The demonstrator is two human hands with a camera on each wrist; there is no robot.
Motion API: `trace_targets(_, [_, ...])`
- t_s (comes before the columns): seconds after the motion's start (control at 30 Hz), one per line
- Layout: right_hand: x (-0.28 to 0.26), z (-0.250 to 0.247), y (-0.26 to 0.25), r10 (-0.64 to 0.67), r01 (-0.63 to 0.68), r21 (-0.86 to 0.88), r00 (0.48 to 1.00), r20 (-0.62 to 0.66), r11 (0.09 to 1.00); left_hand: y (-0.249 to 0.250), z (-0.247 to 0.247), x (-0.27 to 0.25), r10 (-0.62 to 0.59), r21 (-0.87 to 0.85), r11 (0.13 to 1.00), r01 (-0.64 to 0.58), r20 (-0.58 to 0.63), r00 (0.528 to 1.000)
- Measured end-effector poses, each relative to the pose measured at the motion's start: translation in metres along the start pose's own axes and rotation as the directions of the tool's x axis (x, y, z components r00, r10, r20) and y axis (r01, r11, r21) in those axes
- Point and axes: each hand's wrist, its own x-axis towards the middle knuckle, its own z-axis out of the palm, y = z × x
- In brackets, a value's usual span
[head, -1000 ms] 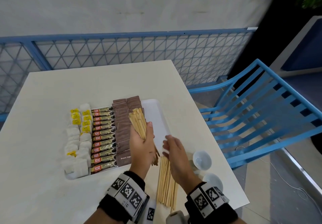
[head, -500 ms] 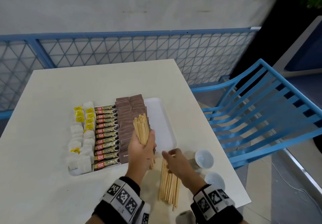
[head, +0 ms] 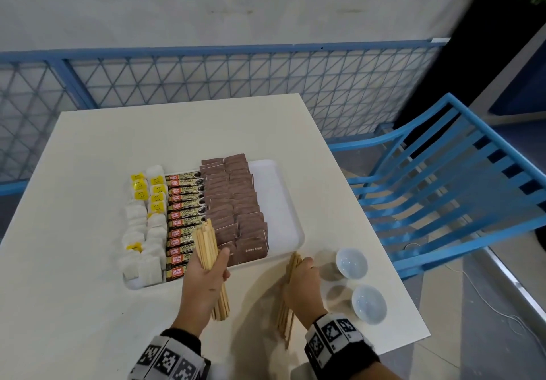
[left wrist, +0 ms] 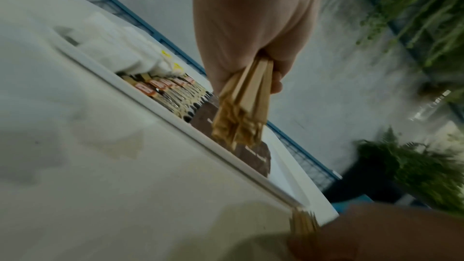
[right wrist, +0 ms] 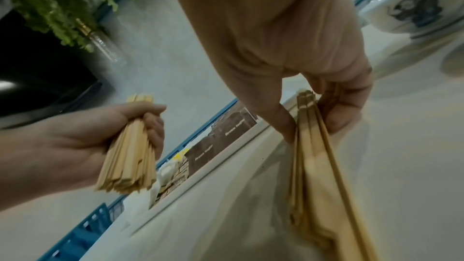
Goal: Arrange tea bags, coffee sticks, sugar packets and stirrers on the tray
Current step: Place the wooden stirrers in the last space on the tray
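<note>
Left hand (head: pixel 206 279) grips stirrer bundle (head: pixel 206 246); right hand (head: pixel 304 285) pinches table stirrers (right wrist: pixel 311 146).

Soft, even, slightly dim light falls on the white table (head: pixel 88 172), with no glare. Faint grey shadows lie on the table left of the two small white bowls (head: pixel 351 263) and beneath both hands. The head view bends the blue railing (head: pixel 206 51) behind the table. Both wrist views are motion-blurred and smeared, most at their edges, where green foliage (left wrist: pixel 414 17) streaks.
</note>
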Motion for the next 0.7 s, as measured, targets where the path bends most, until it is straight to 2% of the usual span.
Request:
trace_targets(0.2, [0.006, -0.002, 0.003, 0.025, -0.025, 0.066, 1.0, -0.008, 0.997, 0.0, -0.011, 0.006, 0.047, 0.048, 0.998, -0.045, -0.043, 0.998])
trace_targets(0.3, [0.006, -0.005, -0.003, 0.062, -0.06, -0.073, 0.998, 0.028, 0.996, 0.002, -0.009, 0.005, 0.045, 0.034, 0.998, -0.044, -0.038, 0.998])
trace_targets(0.47, [0.0, -0.001, -0.008, 0.018, -0.007, -0.373, 1.0, 0.025, 0.928, 0.003, -0.011, 0.005, 0.037, 0.023, 0.999, -0.036, -0.05, 0.998])
trace_targets(0.6, [0.0, -0.002, -0.009, 0.017, 0.014, -0.48, 0.998, 0.059, 0.877, 0.003, -0.013, 0.008, 0.03, 0.024, 0.999, -0.029, -0.062, 0.998])
trace_targets(0.67, [-0.002, -0.001, -0.007, 0.109, -0.039, -0.506, 0.988, 0.109, 0.862, 0.005, -0.013, 0.007, 0.03, 0.018, 0.999, -0.029, -0.052, 0.998])
trace_targets(0.7, [-0.001, 0.002, -0.001, 0.06, -0.013, -0.512, 0.995, 0.076, 0.859, 0.006, -0.012, 0.007, 0.031, 0.014, 0.999, -0.031, -0.048, 0.998])
